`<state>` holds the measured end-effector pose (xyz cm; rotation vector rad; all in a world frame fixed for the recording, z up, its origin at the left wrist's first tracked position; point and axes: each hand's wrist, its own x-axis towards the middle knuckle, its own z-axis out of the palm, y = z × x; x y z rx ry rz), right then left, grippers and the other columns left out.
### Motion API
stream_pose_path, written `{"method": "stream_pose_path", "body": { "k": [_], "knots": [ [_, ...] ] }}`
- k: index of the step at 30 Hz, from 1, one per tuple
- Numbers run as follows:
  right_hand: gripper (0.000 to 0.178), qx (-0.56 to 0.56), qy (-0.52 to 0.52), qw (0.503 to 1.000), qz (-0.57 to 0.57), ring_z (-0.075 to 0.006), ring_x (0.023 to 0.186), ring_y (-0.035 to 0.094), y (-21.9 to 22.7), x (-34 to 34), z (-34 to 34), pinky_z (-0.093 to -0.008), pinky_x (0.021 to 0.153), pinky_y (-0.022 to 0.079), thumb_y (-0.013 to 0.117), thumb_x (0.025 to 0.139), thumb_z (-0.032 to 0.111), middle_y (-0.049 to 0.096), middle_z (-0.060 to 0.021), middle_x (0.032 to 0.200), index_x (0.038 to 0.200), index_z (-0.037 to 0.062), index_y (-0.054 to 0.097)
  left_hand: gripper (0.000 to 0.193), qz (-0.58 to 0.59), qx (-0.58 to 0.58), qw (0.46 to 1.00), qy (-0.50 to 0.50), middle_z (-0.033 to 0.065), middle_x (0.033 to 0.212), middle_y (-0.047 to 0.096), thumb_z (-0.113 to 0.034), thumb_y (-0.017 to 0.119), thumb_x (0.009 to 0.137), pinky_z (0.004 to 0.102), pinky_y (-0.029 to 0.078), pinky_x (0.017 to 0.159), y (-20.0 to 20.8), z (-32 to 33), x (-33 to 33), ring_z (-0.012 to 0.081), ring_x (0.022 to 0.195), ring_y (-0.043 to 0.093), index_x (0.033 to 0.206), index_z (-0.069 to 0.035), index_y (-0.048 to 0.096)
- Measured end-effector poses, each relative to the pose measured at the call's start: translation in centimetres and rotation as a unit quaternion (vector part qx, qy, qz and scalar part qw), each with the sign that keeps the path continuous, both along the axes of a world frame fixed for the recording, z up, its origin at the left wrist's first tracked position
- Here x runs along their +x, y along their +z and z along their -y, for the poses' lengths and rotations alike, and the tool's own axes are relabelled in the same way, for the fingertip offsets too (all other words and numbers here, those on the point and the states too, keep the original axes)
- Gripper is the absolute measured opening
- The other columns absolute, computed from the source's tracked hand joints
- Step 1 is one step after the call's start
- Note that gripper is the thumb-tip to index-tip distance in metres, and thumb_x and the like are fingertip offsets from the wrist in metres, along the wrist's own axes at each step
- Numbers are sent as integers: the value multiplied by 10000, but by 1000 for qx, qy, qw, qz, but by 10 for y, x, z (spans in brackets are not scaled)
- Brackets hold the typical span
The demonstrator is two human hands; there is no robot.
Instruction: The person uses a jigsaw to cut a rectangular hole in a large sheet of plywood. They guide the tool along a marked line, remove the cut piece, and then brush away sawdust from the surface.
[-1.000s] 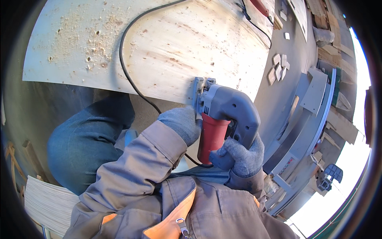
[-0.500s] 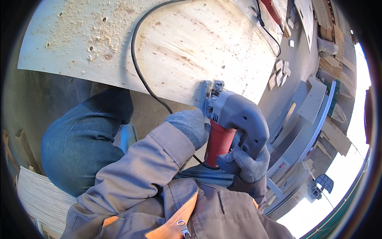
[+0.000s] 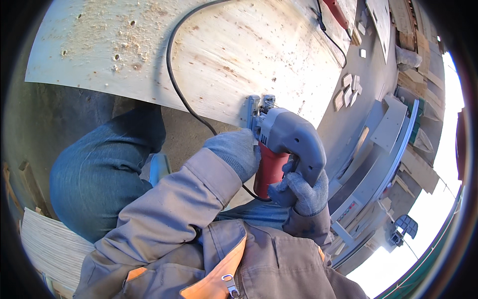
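Both my hands wear grey knit gloves and hold a jigsaw (image 3: 295,130) with a grey curved handle and a red cylindrical body. Its metal shoe (image 3: 253,111) lies at the near edge of a large pale wooden board (image 3: 224,70), close to the board's right corner. My right hand (image 3: 307,193) is wrapped around the handle. Against the tool's left side, by the shoe and red body, my left hand (image 3: 234,152) is closed; its fingertips are partly hidden. The blade cannot be made out. A black cord (image 3: 174,79) loops over the board.
Sawdust and several dark holes mark the board's left part. Another red tool (image 3: 337,12) with a cord lies at the far right of the board. Small wood offcuts (image 3: 347,94) are on the floor beyond. A long metal-edged bench (image 3: 381,164) stands at right; my bent knee (image 3: 99,174) is at left.
The jigsaw and both hands have shifted a little left and away from me, still at the board's near edge. My grip looks the same.
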<state>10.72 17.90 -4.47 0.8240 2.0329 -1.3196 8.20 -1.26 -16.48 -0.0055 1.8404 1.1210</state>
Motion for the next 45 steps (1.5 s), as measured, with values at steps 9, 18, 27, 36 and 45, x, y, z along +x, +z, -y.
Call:
{"method": "stream_pose_path", "body": {
  "k": [9, 18, 27, 36, 45],
  "knots": [
    [677, -81, 22, 992, -90, -237, 1026, 708, -5, 4, -8, -385, 905, 595, 814, 844, 190, 683, -154, 1236, 1423, -40, 548, 417, -368, 219, 865, 262, 219, 1146, 664, -261, 739, 934, 510, 554, 912, 25, -13, 15, 410, 1054, 666, 1251, -25, 604],
    [903, -9, 71, 993, -95, -234, 1078, 710, -1, -6, 6, -371, 875, 613, 839, 754, 136, 647, -141, 1351, 1537, -24, 418, 518, -436, 255, 833, 225, 181, 1181, 655, -492, 726, 923, 489, 501, 1011, 23, -47, -35, 361, 1134, 621, 1183, -47, 678],
    [545, -17, -16, 998, -52, -219, 862, 711, 4, 1, 3, -352, 726, 575, 752, 676, -1, 725, -99, 1019, 1211, -8, 645, 541, -315, 230, 915, 104, 162, 926, 722, -590, 575, 988, 469, 571, 859, 38, -49, -66, 334, 892, 722, 933, -87, 767],
    [583, -53, -53, 995, -58, -244, 966, 719, 1, 4, 6, -380, 805, 590, 749, 692, -41, 740, -118, 1132, 1265, -9, 645, 503, -280, 259, 924, -30, 169, 907, 740, -537, 570, 1010, 483, 603, 799, 46, -34, -86, 321, 882, 749, 936, -100, 807],
    [629, -34, -31, 996, -79, -297, 1092, 710, 0, 6, -1, -445, 972, 580, 881, 669, 41, 735, -154, 1226, 1263, -18, 682, 443, -323, 242, 915, -1, 157, 854, 748, -459, 576, 1001, 473, 618, 729, 41, -41, -83, 296, 818, 764, 896, -100, 813]
  ]
}}
